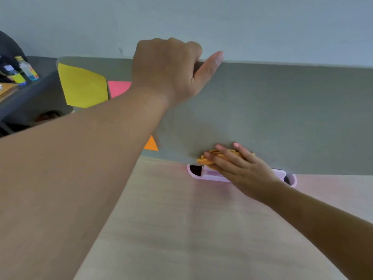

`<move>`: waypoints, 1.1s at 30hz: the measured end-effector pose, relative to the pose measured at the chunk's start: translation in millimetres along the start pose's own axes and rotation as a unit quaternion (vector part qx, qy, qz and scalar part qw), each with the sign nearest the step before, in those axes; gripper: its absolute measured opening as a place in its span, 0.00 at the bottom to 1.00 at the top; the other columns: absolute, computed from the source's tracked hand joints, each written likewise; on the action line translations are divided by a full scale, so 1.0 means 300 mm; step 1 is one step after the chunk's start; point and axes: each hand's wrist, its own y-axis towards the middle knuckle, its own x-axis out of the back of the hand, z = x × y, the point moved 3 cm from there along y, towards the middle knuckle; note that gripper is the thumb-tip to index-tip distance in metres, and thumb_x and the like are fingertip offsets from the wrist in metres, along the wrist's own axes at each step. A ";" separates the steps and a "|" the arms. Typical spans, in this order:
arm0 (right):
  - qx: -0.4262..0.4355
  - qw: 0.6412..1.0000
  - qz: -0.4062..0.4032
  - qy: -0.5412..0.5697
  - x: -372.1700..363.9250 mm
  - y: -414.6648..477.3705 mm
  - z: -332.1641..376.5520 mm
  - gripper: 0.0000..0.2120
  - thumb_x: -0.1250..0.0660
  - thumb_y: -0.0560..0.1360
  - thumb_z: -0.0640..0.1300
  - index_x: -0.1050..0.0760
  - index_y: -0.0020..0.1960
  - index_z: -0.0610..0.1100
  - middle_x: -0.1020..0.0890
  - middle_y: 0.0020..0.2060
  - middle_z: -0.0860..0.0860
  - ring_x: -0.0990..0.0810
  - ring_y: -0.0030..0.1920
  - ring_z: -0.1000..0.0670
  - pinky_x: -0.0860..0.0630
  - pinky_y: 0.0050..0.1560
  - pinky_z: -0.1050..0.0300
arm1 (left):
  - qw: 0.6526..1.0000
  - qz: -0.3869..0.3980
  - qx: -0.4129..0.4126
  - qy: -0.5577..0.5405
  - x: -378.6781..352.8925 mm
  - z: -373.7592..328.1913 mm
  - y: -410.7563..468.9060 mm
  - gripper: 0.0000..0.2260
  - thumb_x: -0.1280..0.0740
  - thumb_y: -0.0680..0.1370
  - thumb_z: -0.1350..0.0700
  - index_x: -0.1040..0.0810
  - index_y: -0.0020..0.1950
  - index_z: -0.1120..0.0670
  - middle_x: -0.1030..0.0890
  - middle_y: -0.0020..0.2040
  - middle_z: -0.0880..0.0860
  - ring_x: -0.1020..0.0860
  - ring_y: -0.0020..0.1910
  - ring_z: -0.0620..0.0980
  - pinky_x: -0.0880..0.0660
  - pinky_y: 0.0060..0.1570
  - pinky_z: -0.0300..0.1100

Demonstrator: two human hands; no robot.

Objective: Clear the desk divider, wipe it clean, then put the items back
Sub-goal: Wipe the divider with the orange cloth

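Grey divider (282, 110) stands on a pale wooden desk (191, 229), wall (262, 23) behind.

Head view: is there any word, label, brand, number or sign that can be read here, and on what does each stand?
None can be read.
Bottles at far left: coloured labels, print too small and blurred to read.
Yellow paper, pink paper and orange paper on the grey divider: no writing visible.
Orange cloth under the right hand: no print visible.
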 end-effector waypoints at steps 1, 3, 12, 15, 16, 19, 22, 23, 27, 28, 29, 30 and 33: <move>0.003 1.000 0.009 -0.007 0.002 -0.053 -0.033 0.25 0.50 0.80 0.39 0.43 0.77 0.42 0.45 0.78 0.48 0.45 0.77 0.42 0.52 0.76 0.41 | 1.000 0.000 0.002 -0.001 0.002 0.005 -0.005 0.27 0.55 0.79 0.35 0.37 0.31 0.55 0.39 0.24 0.50 0.33 0.27 0.59 0.49 0.29 0.43; -0.001 0.999 0.015 -0.030 0.029 -0.171 -0.145 0.24 0.48 0.81 0.39 0.41 0.77 0.43 0.46 0.78 0.48 0.44 0.76 0.40 0.49 0.75 0.41 | 1.000 -0.002 0.005 -0.010 0.007 0.002 -0.006 0.27 0.54 0.79 0.36 0.37 0.31 0.55 0.40 0.24 0.50 0.35 0.26 0.59 0.50 0.29 0.42; -0.178 0.963 -0.200 0.019 0.209 0.126 -0.346 0.18 0.33 0.77 0.37 0.23 0.65 0.50 0.28 0.70 0.51 0.31 0.69 0.40 0.32 0.67 0.40 | 1.000 -0.008 -0.002 -0.020 0.017 0.006 -0.004 0.26 0.54 0.79 0.36 0.38 0.31 0.54 0.40 0.24 0.50 0.34 0.27 0.59 0.49 0.29 0.44; -0.123 0.976 -0.180 0.025 0.120 0.177 -0.178 0.19 0.38 0.79 0.40 0.27 0.70 0.48 0.32 0.72 0.51 0.34 0.72 0.42 0.38 0.72 0.41 | 1.000 -0.006 0.001 -0.009 0.008 0.003 0.000 0.26 0.55 0.79 0.35 0.39 0.32 0.54 0.39 0.25 0.50 0.33 0.30 0.59 0.46 0.31 0.46; -0.075 0.986 -0.145 0.021 0.080 0.165 -0.122 0.21 0.40 0.79 0.40 0.31 0.72 0.47 0.34 0.74 0.51 0.36 0.73 0.43 0.41 0.73 0.42 | 1.000 -0.008 -0.001 -0.003 0.006 0.000 -0.001 0.26 0.55 0.79 0.35 0.39 0.32 0.54 0.39 0.26 0.50 0.33 0.30 0.59 0.46 0.31 0.47; 0.029 0.998 -0.047 -0.002 0.011 0.046 -0.064 0.23 0.45 0.83 0.42 0.41 0.77 0.43 0.38 0.76 0.50 0.39 0.75 0.44 0.43 0.74 0.45 | 1.000 -0.011 -0.003 0.008 0.003 0.001 -0.004 0.26 0.55 0.79 0.36 0.40 0.31 0.54 0.39 0.25 0.51 0.34 0.29 0.60 0.49 0.30 0.45; 0.057 0.998 -0.024 -0.016 0.022 -0.137 -0.183 0.22 0.48 0.83 0.39 0.40 0.77 0.43 0.42 0.77 0.50 0.40 0.75 0.42 0.44 0.74 0.43 | 1.000 -0.002 0.005 0.003 0.014 -0.002 -0.007 0.27 0.55 0.79 0.36 0.37 0.32 0.55 0.38 0.25 0.51 0.33 0.28 0.60 0.49 0.30 0.44; 0.043 0.998 -0.033 -0.022 0.044 -0.175 -0.251 0.24 0.46 0.81 0.38 0.39 0.76 0.44 0.43 0.78 0.50 0.41 0.75 0.40 0.44 0.74 0.42 | 1.000 -0.002 0.005 0.003 0.015 -0.003 -0.008 0.27 0.55 0.79 0.36 0.36 0.32 0.55 0.38 0.24 0.51 0.33 0.27 0.59 0.49 0.30 0.43; -0.048 0.992 -0.114 0.006 0.139 -0.075 -0.414 0.25 0.38 0.77 0.36 0.32 0.73 0.49 0.36 0.75 0.51 0.37 0.73 0.39 0.39 0.70 0.39 | 1.000 -0.004 0.007 0.006 0.014 -0.003 -0.004 0.27 0.54 0.79 0.36 0.36 0.32 0.55 0.39 0.24 0.50 0.33 0.26 0.60 0.52 0.28 0.42; -0.057 0.989 -0.139 0.012 0.147 -0.009 -0.403 0.23 0.36 0.77 0.37 0.30 0.71 0.49 0.33 0.74 0.51 0.35 0.72 0.39 0.37 0.69 0.39 | 1.000 -0.002 0.008 0.005 0.011 -0.007 -0.004 0.27 0.55 0.79 0.36 0.36 0.32 0.55 0.39 0.24 0.51 0.33 0.27 0.60 0.51 0.29 0.43; -0.062 0.984 -0.166 0.018 0.159 0.063 -0.380 0.21 0.35 0.77 0.39 0.27 0.69 0.49 0.31 0.72 0.51 0.33 0.72 0.40 0.36 0.69 0.39 | 1.000 0.000 0.009 0.005 0.011 -0.005 0.001 0.27 0.55 0.79 0.36 0.36 0.32 0.55 0.38 0.24 0.51 0.32 0.27 0.60 0.50 0.29 0.43; -0.062 0.980 -0.187 0.023 0.167 0.132 -0.347 0.18 0.35 0.78 0.40 0.26 0.68 0.49 0.30 0.71 0.51 0.32 0.71 0.41 0.35 0.69 0.40 | 1.000 0.001 0.011 0.007 0.013 -0.002 0.006 0.28 0.56 0.78 0.36 0.35 0.32 0.55 0.37 0.24 0.51 0.32 0.28 0.60 0.48 0.30 0.44; -0.033 0.977 -0.207 0.030 0.134 0.260 -0.195 0.16 0.39 0.81 0.43 0.26 0.68 0.48 0.28 0.70 0.51 0.30 0.70 0.43 0.36 0.70 0.41 | 1.000 -0.001 0.013 0.020 0.004 0.002 0.002 0.30 0.57 0.78 0.36 0.33 0.33 0.56 0.35 0.25 0.53 0.31 0.29 0.61 0.45 0.31 0.46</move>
